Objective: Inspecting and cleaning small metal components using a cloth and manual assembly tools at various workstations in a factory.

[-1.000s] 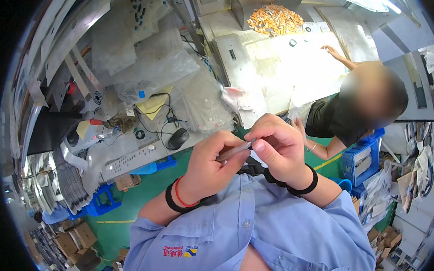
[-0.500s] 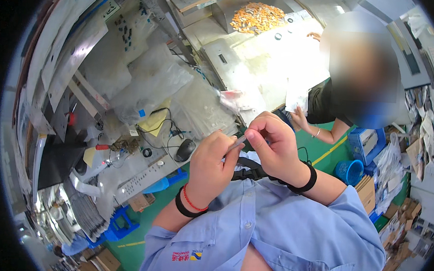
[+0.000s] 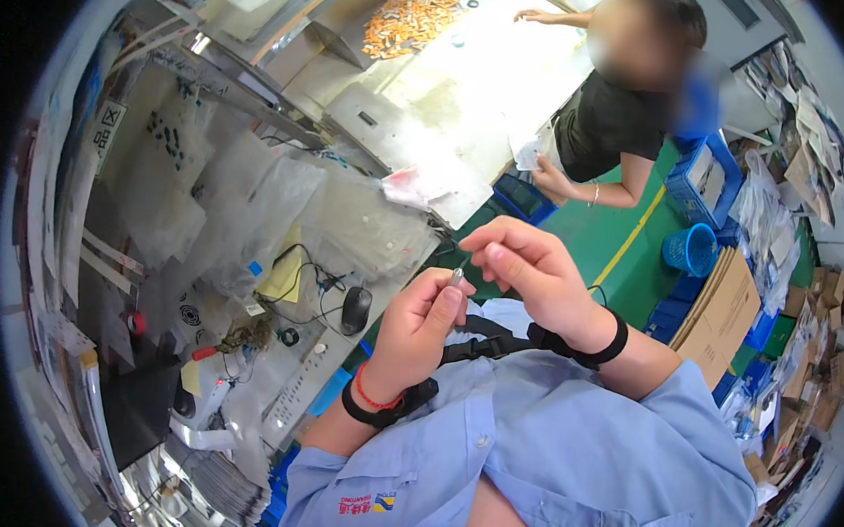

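My left hand (image 3: 426,312) is closed, thumb and fingers pinching a small silver metal piece (image 3: 457,277) whose rounded tip points up. Just above and to the right, my right hand (image 3: 526,270) has its fingers curled and its thumb close to them. A thin dark line runs between the metal piece's tip and the right fingertips; whether those fingers grip it, or anything else, is too small to make out. Both hands are raised in front of my blue shirt, apart from each other, with black bands around the wrists.
On the left bench lie a black mouse (image 3: 356,311), cables and clear plastic bags (image 3: 252,190). Orange and white small parts (image 3: 410,23) are heaped on the far bright table (image 3: 496,84). A co-worker (image 3: 609,120) sits there. Blue crates, a blue basket (image 3: 691,249) and flat cardboard (image 3: 723,311) stand at right.
My hands were together on the metal piece; now the right hand has moved off it, up and away. The piece stays in my left hand, tip turned upward. The head view has shifted.
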